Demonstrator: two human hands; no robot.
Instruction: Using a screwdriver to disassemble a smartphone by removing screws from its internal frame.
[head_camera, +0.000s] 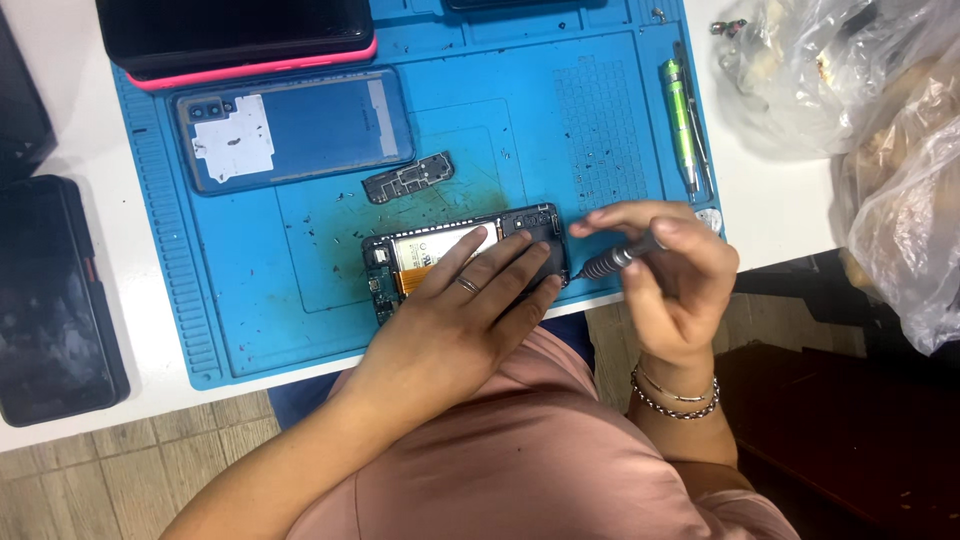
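my left hand lies flat, fingers spread, pinning the opened phone beneath them. my right hand pinches a screwdriver at its corner. light, thin, fragile; best held by the frame edges.

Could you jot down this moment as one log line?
left hand: flat on opened phone | right hand: holding screwdriver, tip at phone's edge | blue mat: underneath

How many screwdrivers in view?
2. A grey screwdriver in the right hand, its tip at the opened phone; a green screwdriver on the blue mat's right edge. Others may be hidden.
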